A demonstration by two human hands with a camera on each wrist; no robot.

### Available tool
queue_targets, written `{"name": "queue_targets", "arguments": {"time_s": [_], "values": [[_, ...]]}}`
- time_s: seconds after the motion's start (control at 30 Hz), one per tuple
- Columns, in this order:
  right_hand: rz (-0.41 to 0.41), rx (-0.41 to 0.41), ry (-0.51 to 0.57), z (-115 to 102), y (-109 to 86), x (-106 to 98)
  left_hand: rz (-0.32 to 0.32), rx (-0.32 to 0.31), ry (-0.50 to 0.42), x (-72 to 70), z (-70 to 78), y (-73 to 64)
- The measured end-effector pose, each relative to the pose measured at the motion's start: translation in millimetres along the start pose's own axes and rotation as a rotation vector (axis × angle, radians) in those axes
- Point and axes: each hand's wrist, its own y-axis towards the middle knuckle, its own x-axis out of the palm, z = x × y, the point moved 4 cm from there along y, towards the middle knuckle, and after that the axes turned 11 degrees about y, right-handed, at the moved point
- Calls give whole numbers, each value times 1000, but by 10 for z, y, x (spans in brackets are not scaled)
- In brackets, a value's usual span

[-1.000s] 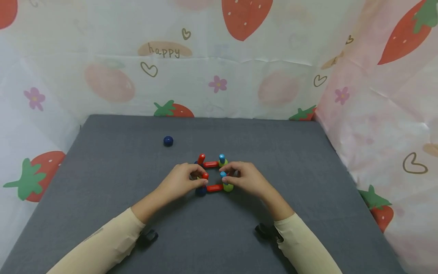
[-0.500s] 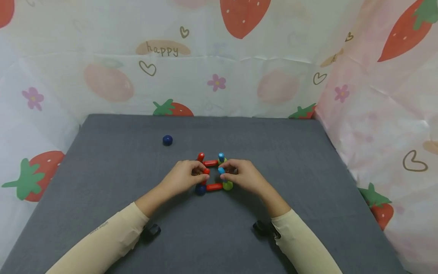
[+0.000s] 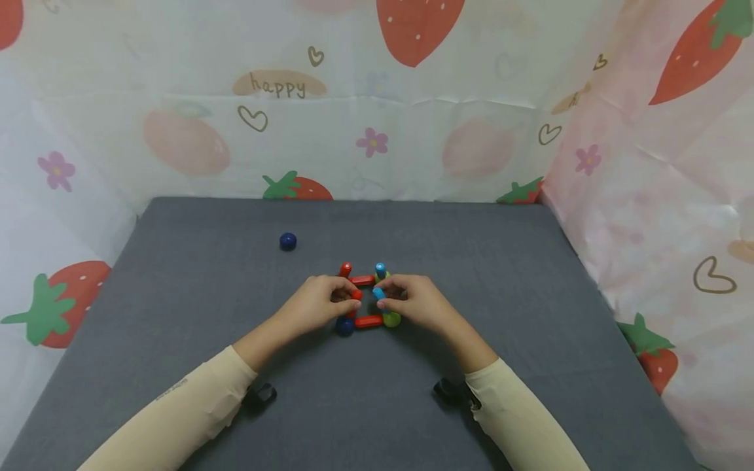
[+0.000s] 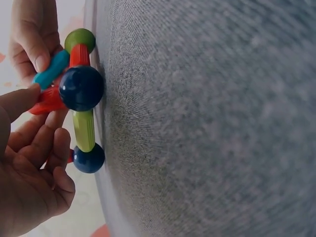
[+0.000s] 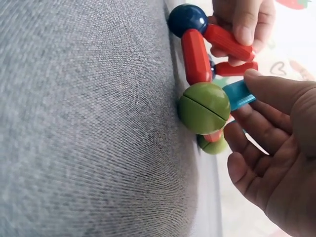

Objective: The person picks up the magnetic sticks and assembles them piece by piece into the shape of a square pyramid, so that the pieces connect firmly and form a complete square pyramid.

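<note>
A square frame of magnetic rods and balls lies on the table, with rods standing at its corners. My left hand pinches a red rod rising from the near-left dark blue ball. Between thumb and fingers of my right hand is a light blue rod, on the near-right green ball. Both held rods lean inward, tops apart in the head view. A flat red rod joins these two balls. A yellow-green rod runs along the left side.
At the frame's far corners stand another red rod and another light blue rod, with a flat red rod between them. A loose dark blue ball lies farther back on the grey table. Printed curtains border the table.
The left hand has moved slightly up and right, tilting its red rod inward. The light blue rod in the right hand has tipped left. The rest of the frame stays put.
</note>
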Motion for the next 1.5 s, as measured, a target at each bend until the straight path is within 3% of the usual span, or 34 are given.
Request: {"name": "queue_targets", "arguments": {"time_s": [0.37,0.6,0.7,0.8,0.93,1.13,1.5], "values": [[-13,-25,-13,23,-11,-44,-7,17,-2,-17,-44,-16],[61,-77,-31,-53,2,-296,83,-31,47,-270,-138,-38],[88,-86,-43,-68,64,-391,135,-61,84,-381,-177,6],[100,-81,-41,-50,144,-427,136,-76,93,-426,-209,79],[76,-82,-39,3,250,-390,108,-57,68,-383,-263,164],[24,-93,-79,34,347,-310,120,-1,60,-290,-307,235],[8,-184,-167,33,398,-228,110,88,160,-211,-223,310]]}}
